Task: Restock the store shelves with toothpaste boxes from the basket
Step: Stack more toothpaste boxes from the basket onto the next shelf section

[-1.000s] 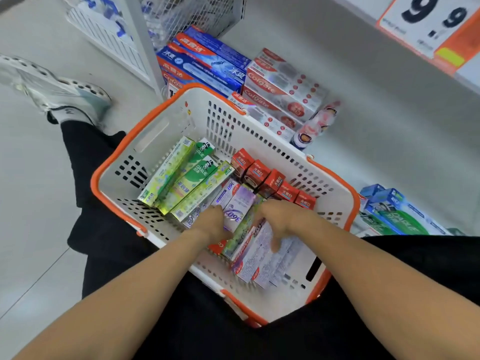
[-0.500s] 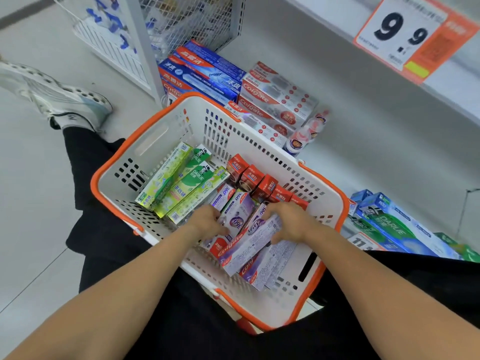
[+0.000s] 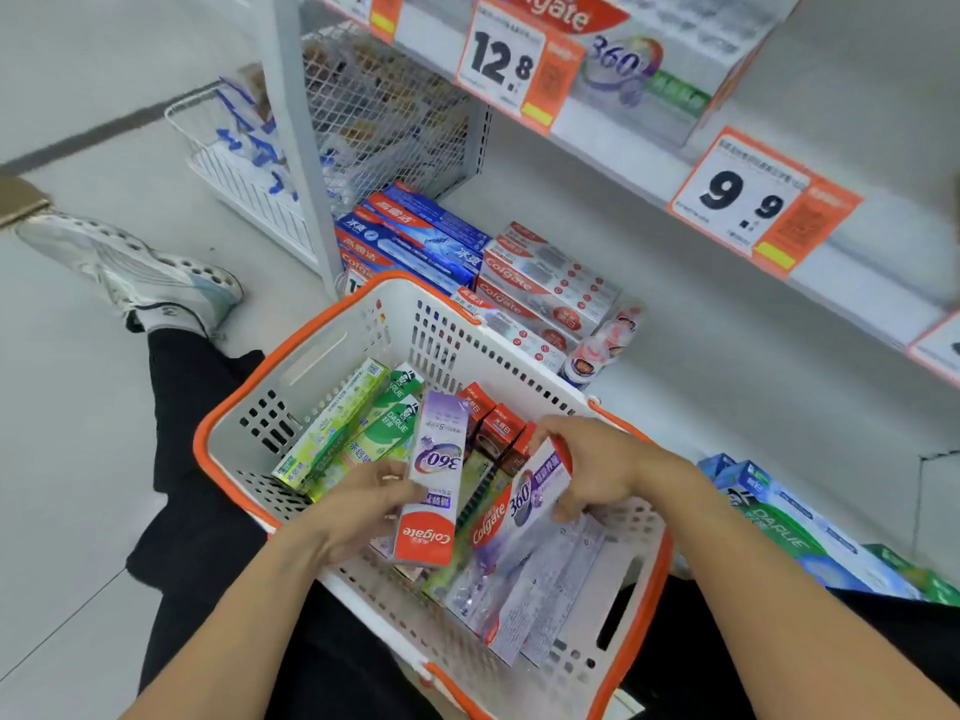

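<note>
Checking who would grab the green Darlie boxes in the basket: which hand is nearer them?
Left. The left hand sits just below the green Darlie boxes, holding a purple box; the right hand is farther right, past the red boxes.

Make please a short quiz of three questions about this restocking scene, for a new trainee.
1. True or false: each hand grips a purple Colgate 360 box.
2. Which price tag hangs on the shelf edge nearest above the basket's right side? A) 9.9 B) 5.5 C) 20.0
3. Fill in: the green Darlie boxes lie along the basket's ____ side.

Key:
1. True. The left hand holds one Colgate 360 box upright; the right hand holds another Colgate 360 box.
2. A, the 9.9 price tag.
3. Left: the green Darlie boxes lie by the left wall of the basket.
</note>
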`<state>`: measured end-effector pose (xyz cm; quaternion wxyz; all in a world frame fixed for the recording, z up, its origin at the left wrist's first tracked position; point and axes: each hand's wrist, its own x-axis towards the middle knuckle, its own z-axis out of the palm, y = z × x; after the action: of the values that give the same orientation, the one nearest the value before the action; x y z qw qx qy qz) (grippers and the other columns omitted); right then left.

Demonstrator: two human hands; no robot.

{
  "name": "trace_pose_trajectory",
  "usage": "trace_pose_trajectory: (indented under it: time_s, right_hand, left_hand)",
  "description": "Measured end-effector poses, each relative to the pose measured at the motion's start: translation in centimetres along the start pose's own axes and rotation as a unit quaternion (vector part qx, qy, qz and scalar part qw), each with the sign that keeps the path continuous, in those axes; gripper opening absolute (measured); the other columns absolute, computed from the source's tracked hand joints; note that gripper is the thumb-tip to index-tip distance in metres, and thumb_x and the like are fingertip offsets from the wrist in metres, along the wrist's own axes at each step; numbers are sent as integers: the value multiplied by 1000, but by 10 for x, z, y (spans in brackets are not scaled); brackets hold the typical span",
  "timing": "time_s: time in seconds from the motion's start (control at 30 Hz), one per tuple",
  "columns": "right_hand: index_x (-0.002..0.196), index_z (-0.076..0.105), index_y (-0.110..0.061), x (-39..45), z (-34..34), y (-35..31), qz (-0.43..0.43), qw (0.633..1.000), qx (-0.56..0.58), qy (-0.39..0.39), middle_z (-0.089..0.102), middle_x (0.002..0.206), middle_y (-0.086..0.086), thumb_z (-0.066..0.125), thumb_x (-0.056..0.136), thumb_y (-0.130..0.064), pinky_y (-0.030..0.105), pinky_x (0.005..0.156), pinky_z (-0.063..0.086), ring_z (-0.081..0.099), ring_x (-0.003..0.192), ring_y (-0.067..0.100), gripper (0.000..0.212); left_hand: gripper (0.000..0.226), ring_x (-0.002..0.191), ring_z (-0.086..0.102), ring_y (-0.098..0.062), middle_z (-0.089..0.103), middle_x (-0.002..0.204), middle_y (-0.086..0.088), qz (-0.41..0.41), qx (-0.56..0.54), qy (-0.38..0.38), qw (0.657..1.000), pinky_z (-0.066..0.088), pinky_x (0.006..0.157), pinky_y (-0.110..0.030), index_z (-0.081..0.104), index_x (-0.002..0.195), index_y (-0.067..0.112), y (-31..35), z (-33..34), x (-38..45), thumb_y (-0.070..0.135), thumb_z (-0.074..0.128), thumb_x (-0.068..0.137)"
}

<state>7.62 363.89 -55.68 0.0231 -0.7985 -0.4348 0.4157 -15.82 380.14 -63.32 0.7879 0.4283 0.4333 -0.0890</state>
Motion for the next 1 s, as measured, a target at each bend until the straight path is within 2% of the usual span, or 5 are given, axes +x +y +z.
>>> trace_pose_trajectory:
  time_s: [0.2,0.37,0.47,0.8,1.0]
  right_hand:
    - [105,51,-29,-30,-63,-29,-29,968,149,202,68,94,-7,97,55,-25,31,71,54,66,83,13,68]
    - [110,52,-12,-29,-51,-62,-86,843,459,268,75,99,10,89,55,11,42,80,57,70,89,23,71]
    - [109,53,-11,-21,-29,-86,-106,792,529,284,75,94,11,83,50,12,36,71,58,68,81,19,70]
    - [107,50,-10,-46,-78,-145,-248,799,477,269,73,104,-4,97,50,-42,28,71,54,67,82,10,80]
    - [101,53,2,-76,-121,-172,-280,806,455,253,73,109,-9,85,75,-5,34,68,60,73,91,14,42]
  left_hand:
    - [61,86,73,-30,74,105,-19,108,-112,-15,988,60,71,-40,58,120,-1,21,8,-17,-1,76,62]
    - [38,85,74,-33,72,106,-23,196,-240,-36,950,61,71,-42,71,107,2,57,24,-36,1,80,70]
    - [72,110,67,-39,67,125,-22,251,-284,-43,924,59,86,-49,62,130,4,88,39,-51,28,90,68]
    - [42,77,74,-39,73,101,-27,328,-241,73,910,62,66,-52,71,109,0,184,43,-121,9,75,68]
    - [41,74,74,-40,73,97,-29,377,-159,49,911,61,61,-48,71,108,-1,229,39,-173,5,74,68]
